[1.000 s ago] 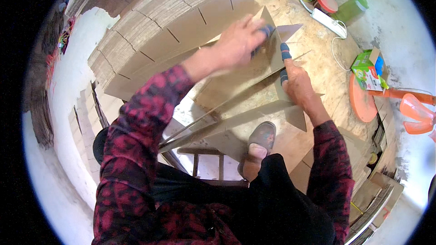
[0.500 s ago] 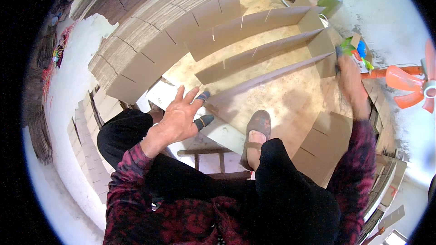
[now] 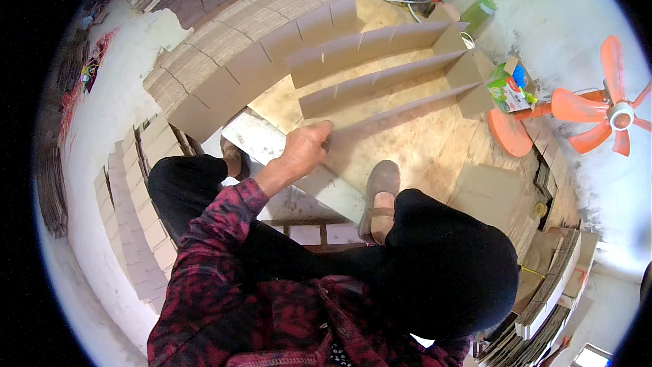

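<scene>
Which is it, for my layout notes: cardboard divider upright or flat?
Upright: the cardboard divider stands on edge, tan surface visible between its strips.

Tally: one left hand [image 3: 303, 153] in view; three long cardboard strips [image 3: 377, 83] on edge; two green boxes [image 3: 506, 90], one lying flat; one green jar [image 3: 479, 15]; one orange fan [image 3: 621, 116]; two trouser legs [image 3: 448, 265]. Stacked sheets [image 3: 224, 47] too many to count.

Right hand: out of sight. Right sleeve [image 3: 449, 352]: mostly hidden by knee [image 3: 462, 265]. Fan [image 3: 621, 117]: cut by right edge.
</scene>
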{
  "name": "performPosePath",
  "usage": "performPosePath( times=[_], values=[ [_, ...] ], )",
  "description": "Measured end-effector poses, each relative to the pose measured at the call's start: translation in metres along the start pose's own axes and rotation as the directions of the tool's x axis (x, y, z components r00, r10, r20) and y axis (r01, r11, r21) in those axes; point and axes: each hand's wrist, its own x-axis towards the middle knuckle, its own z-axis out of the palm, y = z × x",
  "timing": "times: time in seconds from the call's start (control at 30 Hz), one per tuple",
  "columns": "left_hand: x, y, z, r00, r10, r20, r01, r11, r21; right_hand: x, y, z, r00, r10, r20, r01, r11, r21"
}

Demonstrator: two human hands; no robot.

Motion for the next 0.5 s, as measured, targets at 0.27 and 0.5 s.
performPosePath(
  times=[0.27,0.5],
  values=[
    [0.004,0.007,0.011,1.0,-0.002,-0.026,0.003,0.999,0.039,0.038,-0.1,-0.077,0.954,-0.105,-0.282,0.282,0.642,0.713],
    [0.008,0.01,0.003,0.999,0.005,0.045,-0.009,0.996,0.087,0.009,-0.315,-0.17,0.443,-0.705,-0.554,0.89,0.274,0.363]
  ],
)
